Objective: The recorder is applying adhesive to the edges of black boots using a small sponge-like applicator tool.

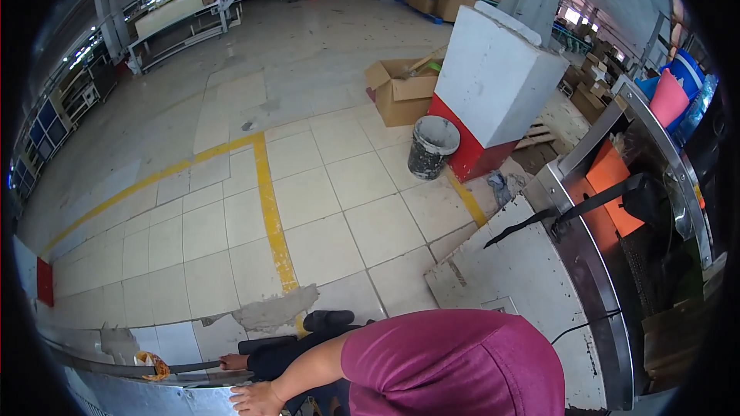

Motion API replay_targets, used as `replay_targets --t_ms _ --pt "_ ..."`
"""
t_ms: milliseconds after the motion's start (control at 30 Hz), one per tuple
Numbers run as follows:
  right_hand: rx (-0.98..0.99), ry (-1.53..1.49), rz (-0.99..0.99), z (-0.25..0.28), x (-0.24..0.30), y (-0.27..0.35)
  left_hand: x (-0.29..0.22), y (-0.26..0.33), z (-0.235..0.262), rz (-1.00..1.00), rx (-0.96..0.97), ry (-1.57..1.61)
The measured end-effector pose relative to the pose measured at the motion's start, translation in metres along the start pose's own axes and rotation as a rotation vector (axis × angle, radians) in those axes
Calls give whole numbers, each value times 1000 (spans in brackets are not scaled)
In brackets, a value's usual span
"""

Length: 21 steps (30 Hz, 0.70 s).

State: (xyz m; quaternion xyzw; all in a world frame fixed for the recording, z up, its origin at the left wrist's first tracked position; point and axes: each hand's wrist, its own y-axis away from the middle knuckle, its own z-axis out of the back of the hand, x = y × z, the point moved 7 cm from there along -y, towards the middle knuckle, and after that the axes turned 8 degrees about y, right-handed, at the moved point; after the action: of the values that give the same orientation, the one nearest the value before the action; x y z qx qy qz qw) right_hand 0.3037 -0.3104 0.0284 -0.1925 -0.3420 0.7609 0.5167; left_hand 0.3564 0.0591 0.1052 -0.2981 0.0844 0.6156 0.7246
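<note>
From the maroon sleeve (455, 354) at the bottom, a bare forearm reaches left to my right hand (258, 399). Its fingers are spread on a pale, shiny metal surface (162, 394), and nothing shows in its grasp. My left hand is out of the picture. Just beyond my right hand lies a dark-clothed limb (297, 350). It ends in bare skin (233, 362) beside a grey bar (193, 367); hand or foot, I cannot tell. A crumpled yellow-brown wrapper (154, 366) clings to that bar. Black footwear (329, 319) rests on the floor nearby.
Yellow lines (270, 216) mark the tiled floor. A dirty bucket (433, 148) and an open cardboard box (405, 92) stand by a white and red pillar (493, 69). A scuffed white cabinet (516, 254) and a metal-edged bench (617, 323) with orange bins (613, 185) occupy the right.
</note>
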Motion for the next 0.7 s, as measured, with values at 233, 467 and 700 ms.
replay_targets --t_ms 233,467,700 --pt "-29 -22 77 -35 -14 30 -31 -20 -21 67 82 64" --pt "-21 -147 47 -16 -9 18 -3 -8 -19 165 -8 -60" --pt "236 -361 -97 -8 -8 15 28 -10 -23 320 -92 -119"
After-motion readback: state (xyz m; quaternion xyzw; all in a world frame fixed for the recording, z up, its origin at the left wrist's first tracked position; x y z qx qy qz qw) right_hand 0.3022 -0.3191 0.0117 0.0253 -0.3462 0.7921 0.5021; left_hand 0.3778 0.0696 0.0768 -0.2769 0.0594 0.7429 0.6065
